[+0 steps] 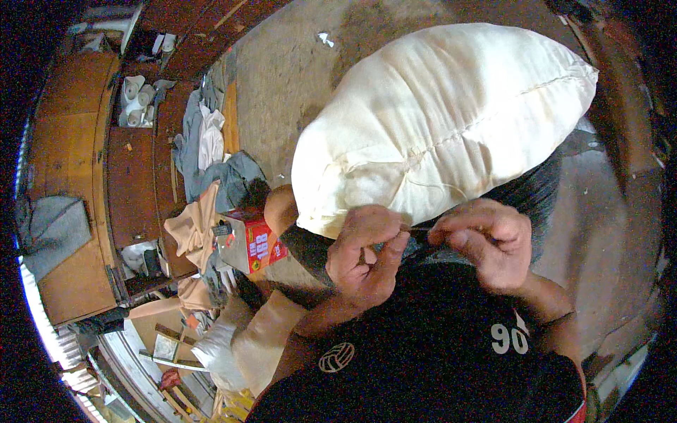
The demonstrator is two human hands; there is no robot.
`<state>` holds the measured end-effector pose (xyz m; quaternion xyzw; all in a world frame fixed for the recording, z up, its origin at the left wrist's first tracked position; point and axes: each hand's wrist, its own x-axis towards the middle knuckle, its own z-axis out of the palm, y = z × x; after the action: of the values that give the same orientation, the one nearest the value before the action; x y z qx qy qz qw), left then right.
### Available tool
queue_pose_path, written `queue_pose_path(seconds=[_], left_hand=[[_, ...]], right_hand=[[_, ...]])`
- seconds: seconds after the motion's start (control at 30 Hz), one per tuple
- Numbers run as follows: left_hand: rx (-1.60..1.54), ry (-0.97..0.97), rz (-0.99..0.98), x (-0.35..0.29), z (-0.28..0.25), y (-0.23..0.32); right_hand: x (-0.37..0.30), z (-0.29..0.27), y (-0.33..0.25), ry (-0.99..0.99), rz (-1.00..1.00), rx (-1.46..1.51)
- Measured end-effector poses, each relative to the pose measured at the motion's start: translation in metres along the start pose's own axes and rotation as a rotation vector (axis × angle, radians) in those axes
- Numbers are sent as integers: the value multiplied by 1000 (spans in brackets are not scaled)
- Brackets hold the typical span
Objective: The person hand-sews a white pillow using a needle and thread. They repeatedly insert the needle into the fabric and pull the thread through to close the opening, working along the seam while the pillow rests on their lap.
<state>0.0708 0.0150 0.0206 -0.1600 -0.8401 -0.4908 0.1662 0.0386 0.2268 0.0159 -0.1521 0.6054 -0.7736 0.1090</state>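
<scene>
A plump white stuffed cushion (437, 106) lies across my lap, with a stitched seam running along its side. From the near end of that seam a thin pale thread (441, 185) loops toward my hands. My left hand (363, 257) is closed, thumb and forefinger pinched together just below the cushion's near edge. My right hand (486, 243) pinches in the same way, a short gap away. A fine straight strand spans the gap between the fingertips; whether part of it is a needle I cannot tell.
Left of me stands a red and clear container (257, 243) beside peach cloth (194, 222) and grey cloth (240, 176). A wooden cabinet (74, 141) with open compartments holding white rolls is farther left. A wooden board (275, 92) extends beyond the cushion.
</scene>
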Motion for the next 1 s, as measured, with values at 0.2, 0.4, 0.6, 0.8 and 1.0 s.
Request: queue_pose_path(seconds=[0.2, 0.4, 0.6, 0.8, 1.0], left_hand=[[714, 49, 193, 53, -10, -25], [710, 0, 237, 53, -18, -50], [609, 29, 214, 46, -22, -47], [574, 62, 180, 42, -18, -48], [562, -11, 126, 47, -21, -41]], right_hand=[[45, -15, 14, 219, 43, -32], [68, -10, 36, 146, 15, 81], [66, -10, 42, 139, 77, 28], [68, -9, 46, 95, 44, 30], [70, -15, 57, 177, 86, 129]])
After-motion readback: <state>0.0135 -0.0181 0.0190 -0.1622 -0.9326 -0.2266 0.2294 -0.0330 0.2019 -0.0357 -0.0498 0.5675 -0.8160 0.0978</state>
